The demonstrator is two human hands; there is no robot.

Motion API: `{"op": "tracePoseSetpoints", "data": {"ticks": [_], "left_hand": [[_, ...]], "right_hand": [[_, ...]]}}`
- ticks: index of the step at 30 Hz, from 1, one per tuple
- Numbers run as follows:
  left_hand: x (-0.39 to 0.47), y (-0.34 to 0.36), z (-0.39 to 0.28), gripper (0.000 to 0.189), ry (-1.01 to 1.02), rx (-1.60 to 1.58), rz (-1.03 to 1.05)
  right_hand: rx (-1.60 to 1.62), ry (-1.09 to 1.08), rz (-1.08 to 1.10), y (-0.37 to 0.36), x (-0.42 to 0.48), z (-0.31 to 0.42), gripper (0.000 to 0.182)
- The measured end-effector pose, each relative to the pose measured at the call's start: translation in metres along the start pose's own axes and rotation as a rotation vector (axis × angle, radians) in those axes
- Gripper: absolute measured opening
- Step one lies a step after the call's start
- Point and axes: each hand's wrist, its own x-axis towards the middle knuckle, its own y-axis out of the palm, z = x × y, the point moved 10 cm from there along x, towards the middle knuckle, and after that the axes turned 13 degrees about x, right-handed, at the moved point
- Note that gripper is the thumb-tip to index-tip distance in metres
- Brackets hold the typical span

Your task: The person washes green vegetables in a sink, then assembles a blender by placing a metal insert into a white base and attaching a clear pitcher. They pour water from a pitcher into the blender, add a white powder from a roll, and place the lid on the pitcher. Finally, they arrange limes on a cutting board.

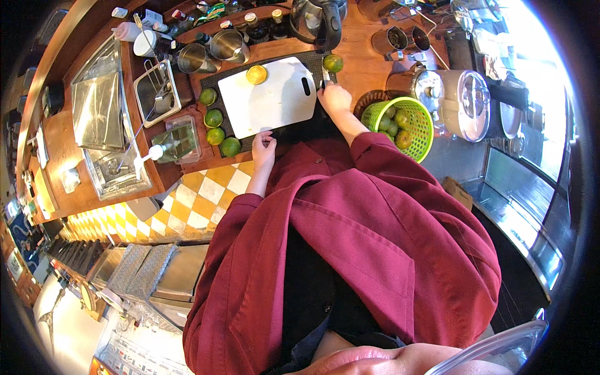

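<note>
A white cutting board point(267, 101) with a slot handle lies on a black bar mat point(323, 58). On its far part rests a cut citrus fruit point(257, 74) with its yellow-orange flesh facing up. My right hand point(335, 99) is at the board's right side, closed around the dark handle of a knife point(326, 74); part of the blade shows beyond my fingers. At the board's near edge is my left hand point(263, 146), its fingers loosely curled with nothing seen in them. Several green citrus fruits point(213, 117) line the mat's left side, and another green citrus fruit point(333, 63) sits at its far right corner.
A green plastic basket point(424, 136) of citrus fruits stands right of my right forearm. Behind the board are metal cups point(229, 46), bottles point(256, 28) and a kettle point(316, 21). To the left are a pump bottle point(176, 144) and a metal container point(157, 93) holding bar tools.
</note>
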Motion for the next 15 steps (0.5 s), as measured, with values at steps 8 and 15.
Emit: {"op": "tracePoseSetpoints", "data": {"ticks": [8,15], "left_hand": [[-0.031,0.001,0.011,0.022,-0.041,-0.056,0.177],[-0.047,0.008,0.055,0.021,-0.069,-0.111,0.177]], "right_hand": [[-0.006,0.141,0.085,0.011,0.018,0.014,0.032],[0.197,-0.122,0.118,0.022,-0.009,0.065,0.041]]}}
